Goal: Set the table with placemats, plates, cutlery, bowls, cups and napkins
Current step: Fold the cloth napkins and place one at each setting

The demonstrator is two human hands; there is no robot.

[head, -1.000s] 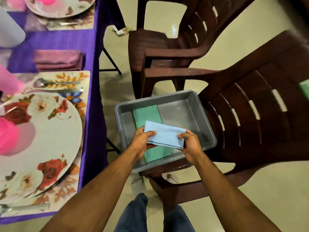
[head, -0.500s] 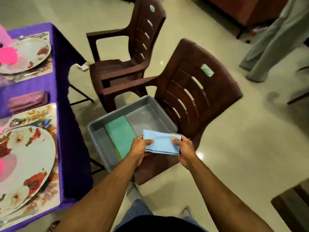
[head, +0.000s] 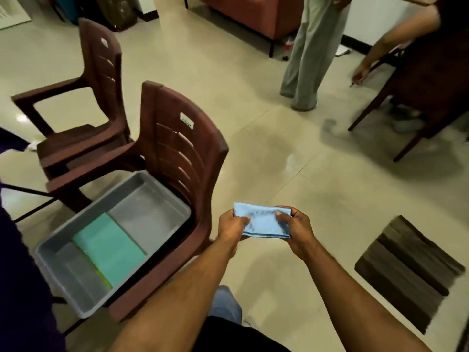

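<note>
Both hands, left (head: 232,226) and right (head: 295,228), pinched a folded blue napkin (head: 264,221) with curled fingers, held over the floor just right of the grey tub (head: 157,184), which held a green napkin (head: 109,246).

The purple-clothed table (head: 22,288) left of the grey plastic tub (head: 76,298) is mostly cropped. Yellow-green cloth (head: 105,282) there barely peeks from under the folded teal one (head: 109,250).

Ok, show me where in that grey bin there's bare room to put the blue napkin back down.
The grey bin has a bare floor patch between the green napkin and the wall next to the chair back. A narrower strip lies between the green napkin and the opposite wall. The blue napkin is gripped by left hand and right hand.
</note>
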